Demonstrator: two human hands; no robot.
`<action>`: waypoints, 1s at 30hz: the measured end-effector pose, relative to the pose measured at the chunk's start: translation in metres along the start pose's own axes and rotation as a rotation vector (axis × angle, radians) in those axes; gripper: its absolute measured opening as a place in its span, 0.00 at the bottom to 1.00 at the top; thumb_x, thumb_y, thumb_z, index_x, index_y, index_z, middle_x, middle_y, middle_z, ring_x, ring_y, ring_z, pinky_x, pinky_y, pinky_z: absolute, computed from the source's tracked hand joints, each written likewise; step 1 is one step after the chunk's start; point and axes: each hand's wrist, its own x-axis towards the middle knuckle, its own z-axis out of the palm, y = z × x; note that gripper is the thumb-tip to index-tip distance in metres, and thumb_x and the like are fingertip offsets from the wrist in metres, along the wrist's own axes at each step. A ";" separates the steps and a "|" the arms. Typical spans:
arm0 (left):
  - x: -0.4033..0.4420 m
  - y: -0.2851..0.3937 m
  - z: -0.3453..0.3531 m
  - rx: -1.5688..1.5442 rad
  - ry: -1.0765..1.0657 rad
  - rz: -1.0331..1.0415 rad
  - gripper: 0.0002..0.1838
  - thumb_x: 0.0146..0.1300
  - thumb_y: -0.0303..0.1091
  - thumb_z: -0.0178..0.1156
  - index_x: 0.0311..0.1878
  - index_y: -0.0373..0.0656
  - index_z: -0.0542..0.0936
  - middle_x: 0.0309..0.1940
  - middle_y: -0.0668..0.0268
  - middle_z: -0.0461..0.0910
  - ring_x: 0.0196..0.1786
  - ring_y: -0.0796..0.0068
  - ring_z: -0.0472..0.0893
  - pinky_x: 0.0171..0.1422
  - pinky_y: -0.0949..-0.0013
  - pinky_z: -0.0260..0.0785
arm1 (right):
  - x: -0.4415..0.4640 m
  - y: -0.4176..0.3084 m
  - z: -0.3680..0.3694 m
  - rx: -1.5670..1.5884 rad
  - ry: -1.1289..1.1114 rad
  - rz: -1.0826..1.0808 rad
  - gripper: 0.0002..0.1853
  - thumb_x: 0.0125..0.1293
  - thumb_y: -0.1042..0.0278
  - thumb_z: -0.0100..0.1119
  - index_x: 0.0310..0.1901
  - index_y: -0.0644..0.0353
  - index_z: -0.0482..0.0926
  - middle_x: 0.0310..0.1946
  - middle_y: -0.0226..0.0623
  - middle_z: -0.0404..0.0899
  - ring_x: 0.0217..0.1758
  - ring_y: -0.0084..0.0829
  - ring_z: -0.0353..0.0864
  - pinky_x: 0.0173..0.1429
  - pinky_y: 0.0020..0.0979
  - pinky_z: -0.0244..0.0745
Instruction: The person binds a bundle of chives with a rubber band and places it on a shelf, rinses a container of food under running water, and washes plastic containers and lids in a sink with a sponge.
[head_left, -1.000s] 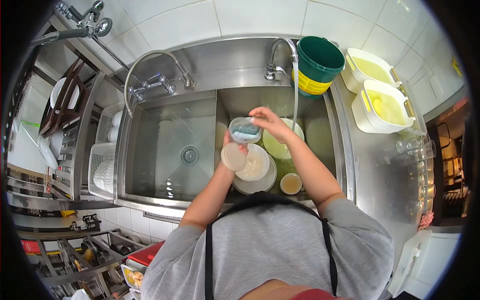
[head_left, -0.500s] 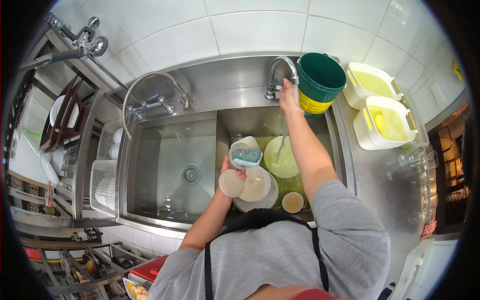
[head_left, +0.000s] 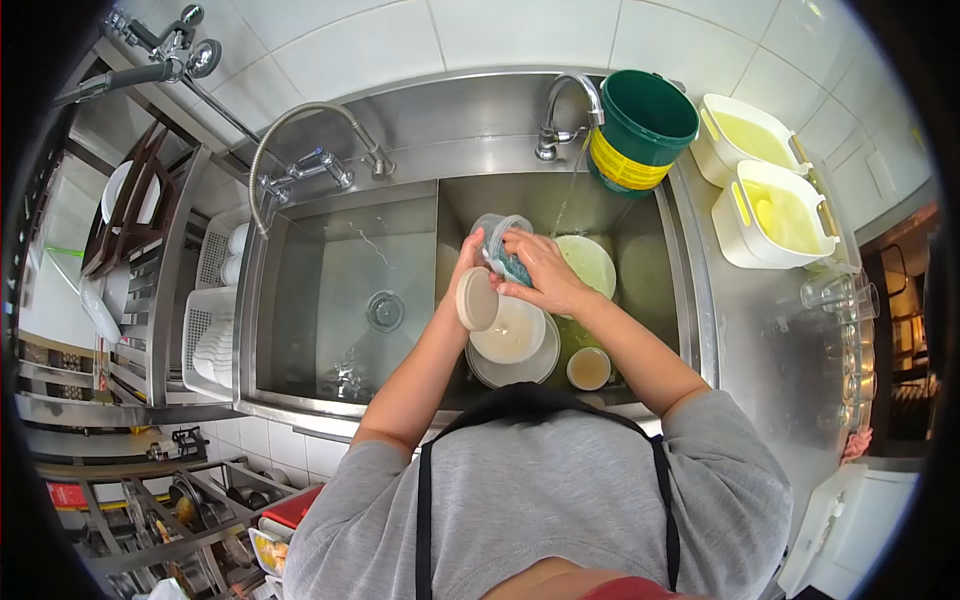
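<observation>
My left hand holds a clear plastic tub on its side over the right basin, and a round beige lid is tilted beneath that hand. The fingers of my right hand reach into the tub's mouth, on a blue-green sponge. Below my hands a white bowl with cloudy liquid rests on a white plate. A pale round dish lies behind my right wrist, and a small cup of tan liquid stands to the right.
Left of my hands is the water-filled basin. Behind are a faucet and a green bucket. White tubs of yellowish liquid and glasses stand at right; dish baskets are at left.
My right hand has come down from the faucet to the tub and onto the sponge. The tub has tipped toward my right hand. The faucet's stream looks thinner. The camera view has shifted.
</observation>
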 end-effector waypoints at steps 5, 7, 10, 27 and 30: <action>-0.015 0.014 0.000 0.146 0.021 -0.013 0.23 0.52 0.60 0.58 0.33 0.49 0.75 0.15 0.73 0.70 0.12 0.85 0.65 0.15 0.82 0.56 | -0.014 -0.006 -0.002 0.076 -0.030 -0.013 0.25 0.61 0.58 0.54 0.56 0.61 0.63 0.60 0.47 0.61 0.66 0.47 0.56 0.65 0.44 0.54; -0.023 0.022 0.005 0.240 0.016 -0.012 0.22 0.52 0.60 0.59 0.32 0.49 0.75 0.15 0.73 0.69 0.13 0.85 0.65 0.16 0.83 0.56 | -0.017 -0.004 -0.002 0.097 -0.023 -0.074 0.23 0.61 0.61 0.53 0.55 0.60 0.64 0.60 0.48 0.61 0.65 0.48 0.57 0.64 0.44 0.56; -0.032 0.019 0.019 0.390 0.100 0.018 0.22 0.52 0.60 0.60 0.31 0.48 0.75 0.15 0.74 0.68 0.14 0.85 0.65 0.16 0.82 0.56 | -0.013 -0.006 -0.002 -0.106 -0.019 0.096 0.19 0.56 0.69 0.56 0.51 0.55 0.72 0.53 0.48 0.65 0.57 0.48 0.63 0.59 0.41 0.62; -0.031 0.009 0.049 0.491 0.160 0.388 0.30 0.53 0.55 0.61 0.47 0.40 0.69 0.25 0.70 0.71 0.16 0.84 0.67 0.18 0.78 0.59 | 0.007 -0.017 0.022 0.101 0.439 0.246 0.24 0.47 0.83 0.55 0.51 0.58 0.73 0.56 0.40 0.67 0.59 0.41 0.66 0.59 0.38 0.64; -0.026 0.018 0.036 0.504 0.089 0.290 0.29 0.54 0.56 0.60 0.47 0.40 0.70 0.25 0.69 0.73 0.16 0.84 0.68 0.19 0.80 0.61 | 0.012 -0.021 0.010 0.990 0.456 0.455 0.17 0.60 0.73 0.49 0.52 0.61 0.69 0.49 0.41 0.71 0.47 0.33 0.75 0.44 0.34 0.74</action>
